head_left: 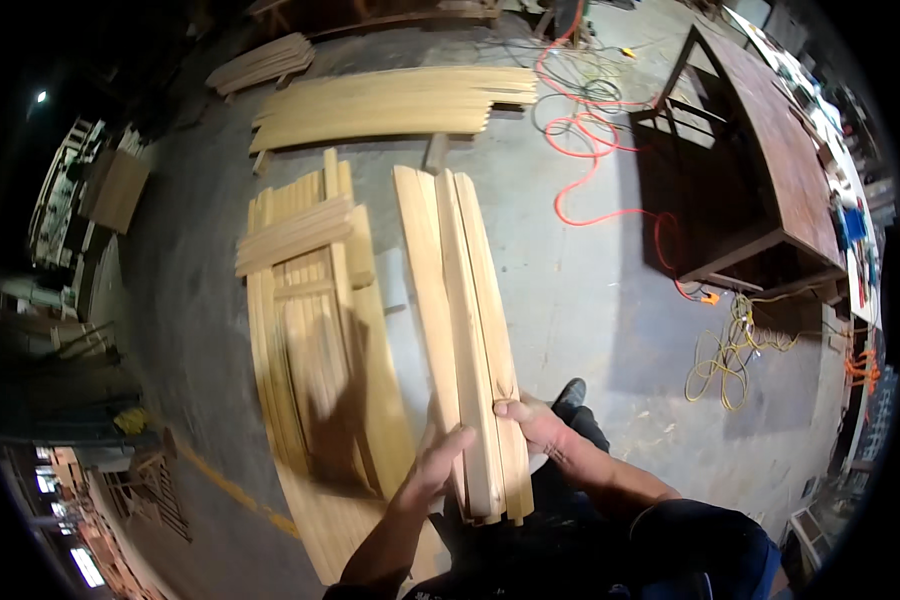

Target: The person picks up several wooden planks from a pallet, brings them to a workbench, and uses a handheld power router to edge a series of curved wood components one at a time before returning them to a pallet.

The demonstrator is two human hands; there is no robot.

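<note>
A bundle of long pale wooden boards (457, 300) is held in front of me, its far ends pointing away across the floor. My left hand (440, 460) grips the bundle's left side near its close end, thumb on top. On the opposite side my right hand (535, 422) is closed round the boards, its thumb resting on the upper face. The fingers beneath the bundle are hidden. Left of it lies a long stack of similar boards (370, 350), with shorter strips (295, 235) laid crosswise on it.
Farther ahead, a wide layer of boards (390, 105) rests on wooden supports, with a smaller pile (262, 62) behind. At right stands a brown table (770, 130). A red hose (610, 212) and a yellow cord (720, 365) lie on the floor. My shoe (570, 393) shows beside the bundle.
</note>
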